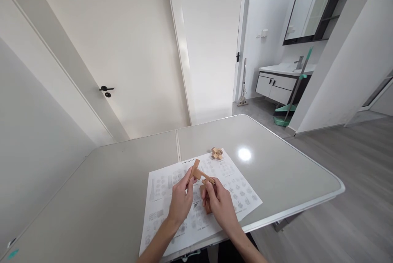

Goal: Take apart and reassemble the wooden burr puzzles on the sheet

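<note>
My left hand (181, 197) is closed on a wooden puzzle piece (195, 169), a light brown bar tilted upward with a block at its side. My right hand (219, 199) grips other notched wooden puzzle pieces (209, 180); its fingers partly cover them. The pieces meet between the two hands, but whether they interlock I cannot tell. Under both hands lies a large printed sheet (159, 214) with rows of small grey diagrams. An assembled wooden burr puzzle (217, 153) rests at the sheet's far right edge.
The pale grey table (116, 189) has a metal rim and a seam across it. Beyond it stands a closed white door (138, 50). At the back right are a washbasin cabinet (276, 83), a mop (244, 85) and a green dustpan (281, 120).
</note>
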{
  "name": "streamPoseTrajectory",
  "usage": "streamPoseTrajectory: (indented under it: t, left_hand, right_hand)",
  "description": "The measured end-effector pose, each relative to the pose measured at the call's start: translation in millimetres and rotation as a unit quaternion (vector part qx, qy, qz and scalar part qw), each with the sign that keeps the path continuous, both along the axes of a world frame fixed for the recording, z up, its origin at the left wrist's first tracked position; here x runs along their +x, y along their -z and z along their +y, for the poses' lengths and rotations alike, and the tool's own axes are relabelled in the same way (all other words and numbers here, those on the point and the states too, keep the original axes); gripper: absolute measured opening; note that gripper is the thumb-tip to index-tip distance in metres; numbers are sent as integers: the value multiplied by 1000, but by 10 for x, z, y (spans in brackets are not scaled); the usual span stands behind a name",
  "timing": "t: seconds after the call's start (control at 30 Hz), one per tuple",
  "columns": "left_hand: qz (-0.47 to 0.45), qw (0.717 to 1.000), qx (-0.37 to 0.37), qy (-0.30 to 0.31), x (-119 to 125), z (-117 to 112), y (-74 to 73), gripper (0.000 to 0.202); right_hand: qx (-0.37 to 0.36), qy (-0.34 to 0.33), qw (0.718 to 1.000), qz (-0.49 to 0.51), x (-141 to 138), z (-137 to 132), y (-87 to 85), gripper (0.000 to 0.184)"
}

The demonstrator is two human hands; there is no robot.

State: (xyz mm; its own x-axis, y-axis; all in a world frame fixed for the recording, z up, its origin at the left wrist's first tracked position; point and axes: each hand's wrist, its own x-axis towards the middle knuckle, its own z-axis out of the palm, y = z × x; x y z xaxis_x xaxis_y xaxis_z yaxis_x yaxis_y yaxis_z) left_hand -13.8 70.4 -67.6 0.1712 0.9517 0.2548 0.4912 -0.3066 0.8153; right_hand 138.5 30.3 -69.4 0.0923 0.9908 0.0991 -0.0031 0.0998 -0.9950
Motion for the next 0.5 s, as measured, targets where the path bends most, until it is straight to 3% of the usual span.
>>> streamPoseTrajectory:
  t: [0.2, 0.5]
  left_hand:
    - [40, 996, 59, 52, -77, 61, -61, 47]
    - [57, 987, 20, 148, -204, 220, -236, 43]
  right_hand:
    - [-32, -64, 996, 47, 67, 50, 50, 47]
    - [-79, -135, 982, 110, 117, 80, 43, 44]
